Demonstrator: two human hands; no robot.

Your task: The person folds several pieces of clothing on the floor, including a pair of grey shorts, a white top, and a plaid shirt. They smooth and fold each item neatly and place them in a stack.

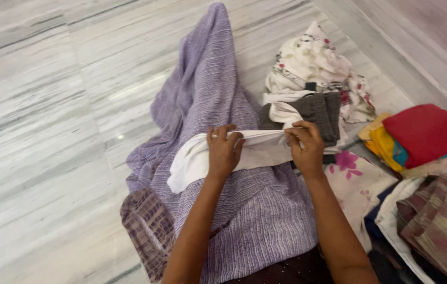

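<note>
Left hand and right hand are both gripping one white soft cloth garment, fingers closed, over one purple striped woven fabric. One floral white crumpled cloth is lying at 1 o'clock.

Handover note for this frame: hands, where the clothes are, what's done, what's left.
Left hand: closed on the white cloth garment, near its middle.
Right hand: pinching the same garment's top edge further right; the cloth is stretched between both hands.
The garment hangs over a lilac striped fabric spread on the marble floor.
Behind it: a loose heap of white floral cloth with a grey ribbed piece.
Right side: folded red cloth on a yellow one, and a brown striped folded piece.
Done: some pieces at right look folded.
Left: white garment not yet folded; heap untouched.
</note>
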